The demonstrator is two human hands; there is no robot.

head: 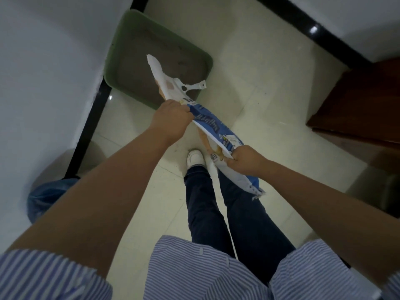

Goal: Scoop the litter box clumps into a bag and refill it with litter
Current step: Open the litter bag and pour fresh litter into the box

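Litter bag point(213, 126): blue-and-white printed sack, flattened, which I held stretched aslant above the floor, its torn white end over the box. Litter box point(129, 29): green rectangular tray in the wall corner, holding grey litter point(140, 68).

Blue-and-white litter bag point(213, 128), green litter box point(121, 48), striped shirt point(194, 271), seemingly blue bin liner point(45, 198)

You held the blue-and-white litter bag point(213, 128) stretched between both fists, your left hand point(173, 120) gripping near its torn white top and your right hand point(245, 159) gripping lower, above the green litter box point(121, 50) on the tiled floor point(270, 87).
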